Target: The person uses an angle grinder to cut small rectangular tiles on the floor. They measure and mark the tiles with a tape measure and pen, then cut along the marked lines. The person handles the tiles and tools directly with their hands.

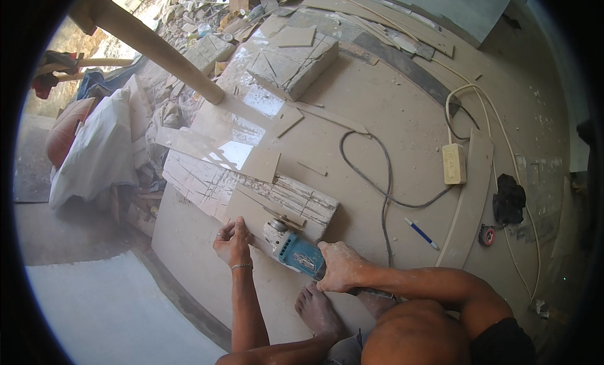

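My right hand [336, 267] is wrapped round a teal angle grinder [296, 252], whose disc sits on a beige tile piece [246, 203]. That piece lies on a scored, pale block [314, 208] below me. My left hand [231, 242] has its fingers curled at the near left edge of the tile, gripping it. My bare foot [314, 308] rests just below the grinder. A thin offcut [311, 169] lies beyond the block.
A wooden post [163, 57] rises at upper left beside rubble and a white sack [94, 151]. Another block [292, 66] stands farther back. At right lie cables, a power strip [453, 164], a blue pen [421, 233], tape measure [486, 235] and black object [509, 198].
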`<action>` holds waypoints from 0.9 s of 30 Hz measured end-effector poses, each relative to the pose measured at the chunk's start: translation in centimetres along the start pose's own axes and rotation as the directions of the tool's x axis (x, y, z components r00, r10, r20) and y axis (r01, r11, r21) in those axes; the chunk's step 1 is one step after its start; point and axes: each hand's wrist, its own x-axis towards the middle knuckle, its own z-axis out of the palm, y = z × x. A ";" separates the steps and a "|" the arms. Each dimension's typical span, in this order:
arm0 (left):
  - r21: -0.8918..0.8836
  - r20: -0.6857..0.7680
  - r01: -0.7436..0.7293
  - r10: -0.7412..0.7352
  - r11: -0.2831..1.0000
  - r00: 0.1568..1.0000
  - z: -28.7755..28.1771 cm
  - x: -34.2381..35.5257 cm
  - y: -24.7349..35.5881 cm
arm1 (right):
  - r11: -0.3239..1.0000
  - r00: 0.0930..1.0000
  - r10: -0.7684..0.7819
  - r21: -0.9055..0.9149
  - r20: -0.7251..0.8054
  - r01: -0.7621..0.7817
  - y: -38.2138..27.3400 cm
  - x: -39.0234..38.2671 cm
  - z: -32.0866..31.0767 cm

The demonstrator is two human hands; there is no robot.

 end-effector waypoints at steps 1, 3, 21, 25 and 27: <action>0.005 0.001 -0.001 0.001 1.000 1.000 0.0 0.0 0.0 | 1.000 1.000 0.000 0.001 -0.001 0.000 0.0 0.0 0.0; 0.012 -0.004 -0.004 0.004 1.000 1.000 0.0 0.0 0.0 | 1.000 1.000 0.000 0.004 -0.001 0.000 0.0 -0.1 0.0; 0.002 0.000 0.000 0.000 1.000 1.000 -0.1 0.2 -0.4 | 1.000 1.000 0.002 0.013 0.001 -0.002 -0.1 -0.5 -0.3; -0.010 0.005 0.002 -0.002 1.000 1.000 -0.1 0.2 -0.4 | 1.000 1.000 0.010 0.014 0.009 -0.010 0.0 -0.5 -0.3; -0.018 0.010 0.000 0.000 1.000 1.000 -0.1 0.2 -0.3 | 1.000 1.000 0.013 0.014 0.010 -0.013 0.1 -0.5 -0.2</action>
